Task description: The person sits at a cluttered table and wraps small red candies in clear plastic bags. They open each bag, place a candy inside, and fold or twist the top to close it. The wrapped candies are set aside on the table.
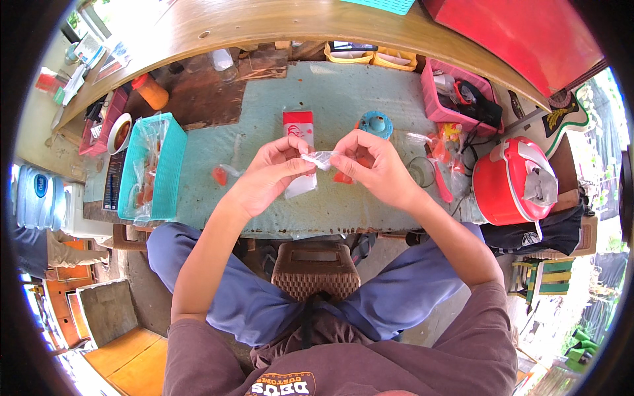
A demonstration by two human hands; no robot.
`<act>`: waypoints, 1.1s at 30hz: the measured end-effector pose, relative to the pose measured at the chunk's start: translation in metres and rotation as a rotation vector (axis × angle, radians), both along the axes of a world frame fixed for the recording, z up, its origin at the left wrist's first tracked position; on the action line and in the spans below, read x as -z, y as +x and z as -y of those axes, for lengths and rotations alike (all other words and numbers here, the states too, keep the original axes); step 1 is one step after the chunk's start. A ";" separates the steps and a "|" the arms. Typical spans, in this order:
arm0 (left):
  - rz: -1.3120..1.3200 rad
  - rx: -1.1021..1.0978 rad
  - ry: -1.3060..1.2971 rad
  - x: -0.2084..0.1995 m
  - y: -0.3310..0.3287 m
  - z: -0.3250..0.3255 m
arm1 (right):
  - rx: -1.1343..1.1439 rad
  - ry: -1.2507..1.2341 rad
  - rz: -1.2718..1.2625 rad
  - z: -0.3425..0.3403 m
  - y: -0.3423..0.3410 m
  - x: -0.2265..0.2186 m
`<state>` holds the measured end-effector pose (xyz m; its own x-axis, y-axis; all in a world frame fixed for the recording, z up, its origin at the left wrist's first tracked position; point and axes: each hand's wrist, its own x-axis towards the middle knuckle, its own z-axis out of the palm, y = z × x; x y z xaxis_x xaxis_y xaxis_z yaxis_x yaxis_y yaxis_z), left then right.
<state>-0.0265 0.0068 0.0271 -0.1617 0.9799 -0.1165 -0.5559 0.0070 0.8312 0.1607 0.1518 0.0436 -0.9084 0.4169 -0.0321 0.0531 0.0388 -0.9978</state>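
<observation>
Above the worktable, my left hand [276, 170] and my right hand [375, 165] meet with thumbs and fingers pinched. Stretched between them is a small clear plastic bag [322, 159], whitish where it bunches. Whether anything is inside it I cannot tell. Beneath my left fingers lies a red and white packet [298, 120] in clear wrapping, its middle partly covered by the hand. Just beyond my right hand sits a round blue object [376, 123] with a raised centre and an orange part at its side. A small bag with orange contents [220, 175] rests left of my left hand.
A teal basket [173, 168] of plastic bags stands left, an orange-capped bottle [150, 92] behind it. At right are a pink basket [432, 99], a clear glass [421, 173], orange bags [444, 148] and a red jug [503, 178]. A wooden shelf [264, 28] overhangs the back.
</observation>
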 end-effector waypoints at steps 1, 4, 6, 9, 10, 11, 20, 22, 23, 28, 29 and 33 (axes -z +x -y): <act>0.001 -0.004 0.009 0.001 -0.001 0.001 | -0.006 0.051 0.011 -0.002 0.000 -0.001; -0.019 -0.047 0.027 0.009 -0.005 0.002 | -0.016 0.184 0.007 0.000 -0.001 -0.002; -0.113 -0.066 0.041 0.015 -0.008 0.002 | -0.008 0.309 -0.037 0.004 -0.002 -0.001; -0.350 -0.088 0.052 0.016 -0.010 0.002 | -0.002 0.599 -0.107 0.006 -0.002 -0.002; -0.419 -0.107 0.047 0.015 -0.008 0.002 | -0.012 0.721 -0.100 0.005 -0.001 -0.003; -0.428 -0.123 0.036 0.014 -0.005 0.002 | -0.012 0.852 -0.102 0.005 -0.001 -0.003; -0.037 -0.066 0.065 0.010 0.009 0.000 | -0.029 0.370 -0.092 0.008 -0.002 0.000; 0.005 -0.066 0.086 0.015 0.008 -0.001 | -0.063 0.340 -0.072 0.008 -0.002 0.001; 0.025 -0.065 0.099 0.016 0.008 -0.002 | -0.080 0.325 -0.063 0.007 -0.002 0.001; -0.289 -0.202 0.058 0.010 0.010 -0.003 | -0.064 0.482 -0.063 0.004 0.002 -0.002; -0.339 -0.225 0.024 0.008 0.010 -0.002 | -0.050 0.508 -0.045 0.003 0.004 -0.003; -0.368 -0.191 -0.015 0.005 0.015 -0.002 | 0.009 0.460 -0.097 0.002 0.000 -0.001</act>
